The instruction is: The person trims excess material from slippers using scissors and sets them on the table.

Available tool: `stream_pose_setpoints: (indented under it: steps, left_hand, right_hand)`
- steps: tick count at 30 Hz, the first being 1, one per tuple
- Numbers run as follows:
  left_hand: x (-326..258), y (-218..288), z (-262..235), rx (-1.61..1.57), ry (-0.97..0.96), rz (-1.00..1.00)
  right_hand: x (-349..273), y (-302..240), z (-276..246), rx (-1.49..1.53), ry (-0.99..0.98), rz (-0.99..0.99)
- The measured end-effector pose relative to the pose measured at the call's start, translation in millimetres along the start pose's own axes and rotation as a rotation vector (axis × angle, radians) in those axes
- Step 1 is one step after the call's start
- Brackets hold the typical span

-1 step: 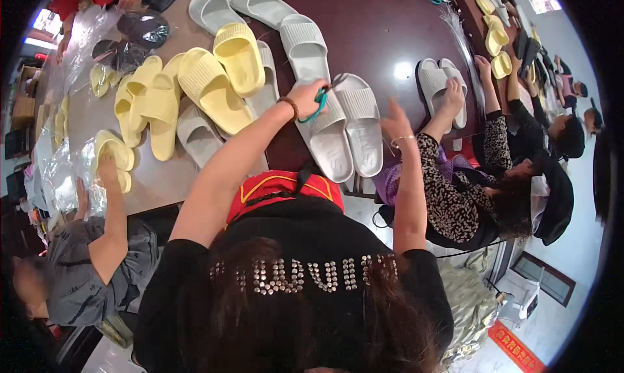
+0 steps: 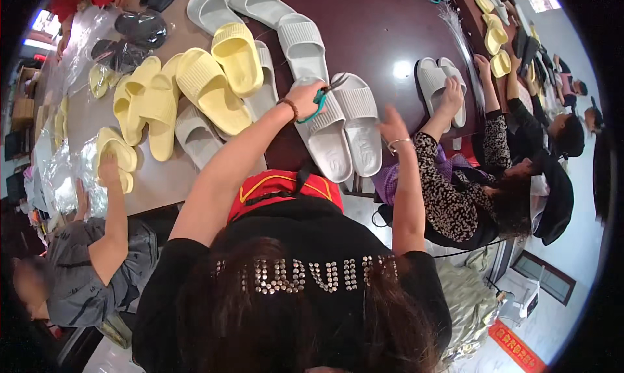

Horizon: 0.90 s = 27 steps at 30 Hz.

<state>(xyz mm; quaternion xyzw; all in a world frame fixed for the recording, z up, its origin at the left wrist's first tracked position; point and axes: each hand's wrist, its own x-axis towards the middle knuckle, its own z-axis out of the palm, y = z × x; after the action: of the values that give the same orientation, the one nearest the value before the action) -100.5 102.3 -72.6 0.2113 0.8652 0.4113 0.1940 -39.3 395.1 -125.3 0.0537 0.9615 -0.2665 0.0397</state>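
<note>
A pair of light grey slide slippers, a left one [image 2: 333, 163] and a right one [image 2: 364, 153], lies on the dark table in front of me, toes pointing away. My left hand [image 2: 303, 100] is closed around small scissors [image 2: 320, 98] with teal handles. Their dark blades point right, over the straps of the pair. Just right of the pair, my right hand [image 2: 392, 126] is raised with its fingers apart and nothing in it. Beyond my left hand lies another grey slipper [image 2: 302, 44], partly overlapped by the hand.
Yellow slippers [image 2: 214, 90] and more grey ones [image 2: 197, 131] are heaped to the left. At far left, a co-worker's hand [image 2: 109, 168] touches a yellow pair beside clear plastic bags [image 2: 75, 122]. On the right, another co-worker's hand [image 2: 451, 98] rests on a grey pair [image 2: 430, 87].
The scissor blades have turned slightly and show more clearly over the slippers. My right hand has shifted a little left and down. The slippers lie almost unchanged.
</note>
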Motion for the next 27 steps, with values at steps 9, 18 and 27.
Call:
stream_pose_setpoints:
  steps: [9, 18, 27]
  left_hand:
    - [-57, -8, -69, -0.285, 0.122, -0.022]
    - [-125, -37, -65, -1.065, 0.687, -0.184]
    - [-118, -16, 2, -1.318, 0.825, -0.373]
  right_hand:
    - [-8, -34, 10, 0.812, 0.177, 0.396]
    - [-19, -109, 20, 1.602, 0.260, 0.233]
    - [-58, -153, 73, 1.428, -0.093, 0.078]
